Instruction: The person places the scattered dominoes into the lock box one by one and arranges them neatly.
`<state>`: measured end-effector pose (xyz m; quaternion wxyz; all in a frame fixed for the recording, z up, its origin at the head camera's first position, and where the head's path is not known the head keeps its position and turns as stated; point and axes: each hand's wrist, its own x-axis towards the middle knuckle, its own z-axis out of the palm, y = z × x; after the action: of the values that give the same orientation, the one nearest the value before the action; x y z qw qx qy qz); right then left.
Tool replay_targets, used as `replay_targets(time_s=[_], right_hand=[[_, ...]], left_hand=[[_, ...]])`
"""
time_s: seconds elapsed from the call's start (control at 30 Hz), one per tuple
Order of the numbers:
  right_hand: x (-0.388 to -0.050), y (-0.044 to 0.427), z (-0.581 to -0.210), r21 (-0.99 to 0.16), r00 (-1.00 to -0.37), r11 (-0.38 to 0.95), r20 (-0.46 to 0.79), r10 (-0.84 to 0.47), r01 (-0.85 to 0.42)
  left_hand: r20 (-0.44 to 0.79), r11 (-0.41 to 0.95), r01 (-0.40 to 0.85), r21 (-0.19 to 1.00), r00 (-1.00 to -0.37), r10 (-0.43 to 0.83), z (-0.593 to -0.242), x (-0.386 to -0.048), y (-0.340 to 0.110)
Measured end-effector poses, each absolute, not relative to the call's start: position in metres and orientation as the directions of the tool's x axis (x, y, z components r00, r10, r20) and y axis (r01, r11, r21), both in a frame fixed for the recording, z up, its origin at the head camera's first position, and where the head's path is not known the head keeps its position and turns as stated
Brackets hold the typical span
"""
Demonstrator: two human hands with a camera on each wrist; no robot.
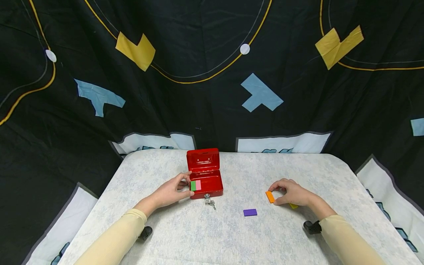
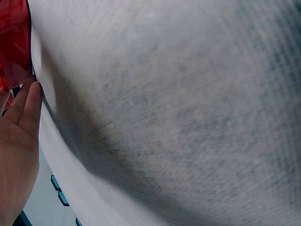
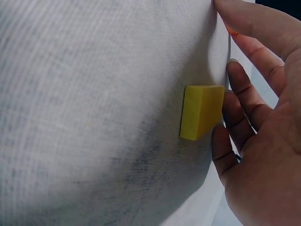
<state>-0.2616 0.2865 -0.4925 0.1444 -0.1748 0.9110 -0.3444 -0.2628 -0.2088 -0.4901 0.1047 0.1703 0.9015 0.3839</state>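
Note:
A small red cash box (image 1: 207, 188) stands with its lid (image 1: 203, 159) raised. Inside it, at the left, lie a green block (image 1: 193, 186) and a pink block (image 1: 198, 185) side by side. My left hand (image 1: 172, 189) holds the box's left end, thumb at the front corner and fingers toward the back. In the left wrist view, the fingertips touch the red box (image 2: 14, 42). Over to the right, my right hand (image 1: 293, 193) pinches an orange block (image 1: 269, 197) between thumb and finger. Beneath that hand a yellow block (image 3: 202, 112) sits on the cloth, partly hidden in the head view.
A purple block (image 1: 250, 212) lies on the pale patterned tablecloth (image 1: 232, 243), between the box and my right hand. Keys (image 1: 212, 202) hang from the lock (image 1: 207, 197) at the box's front. A black curtain (image 1: 205, 110) hangs behind the table.

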Motion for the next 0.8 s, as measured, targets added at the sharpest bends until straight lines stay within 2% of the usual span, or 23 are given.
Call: replay_targets(time_s=[0.53, 0.8], right_hand=[[-0.2598, 0.2842, -0.4922, -0.668, -0.905, 0.705, -0.11, -0.411, -0.239], [-0.262, 0.2855, -0.4955, -0.683, -0.882, 0.672, -0.085, -0.464, -0.288]], left_hand=[[-0.054, 0.645, 0.232, 0.728, -0.919, 0.391, -0.4907, -0.2631, -0.2095], [-0.06, 0.654, 0.226, 0.722, -0.921, 0.385, -0.4901, -0.263, -0.2093]])
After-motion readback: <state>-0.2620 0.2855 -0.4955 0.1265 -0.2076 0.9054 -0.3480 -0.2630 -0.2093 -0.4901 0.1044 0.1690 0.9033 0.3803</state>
